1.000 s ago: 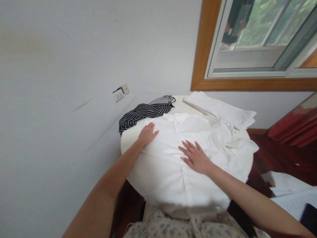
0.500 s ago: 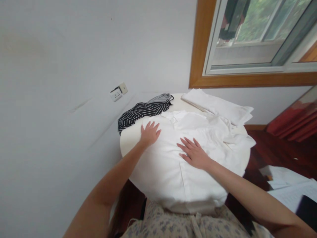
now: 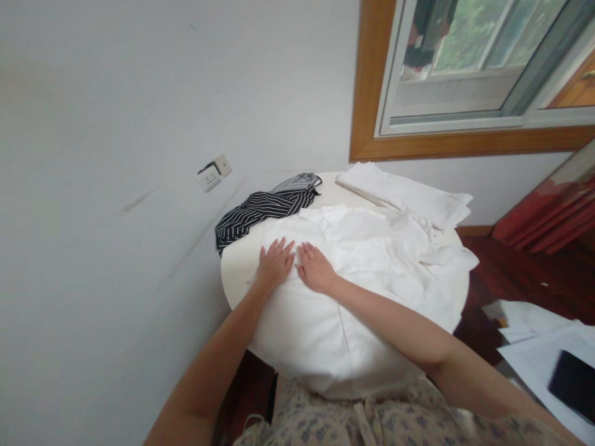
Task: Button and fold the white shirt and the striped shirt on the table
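A white garment [image 3: 307,334] lies spread over the round table [image 3: 237,266], its near edge hanging over the front toward my body. My left hand [image 3: 275,265] rests flat on the garment's left part, fingers spread. Close beside it, my right hand [image 3: 317,267] also lies flat on the cloth, fingers stretched out. Neither hand grips the fabric. Wrinkles run through the garment's right and far parts, and a crease or seam runs down its near middle.
A black-and-white striped cloth [image 3: 263,210] lies at the table's far left, by the wall. Folded white cloth [image 3: 409,195] sits at the far right. An electrical socket [image 3: 209,178] is on the wall. Papers [image 3: 534,347] and a dark phone-like object [image 3: 574,381] lie low on the right.
My right hand has slid left and slightly away from me across the garment, up to my left hand. My left hand has come a little nearer to me.
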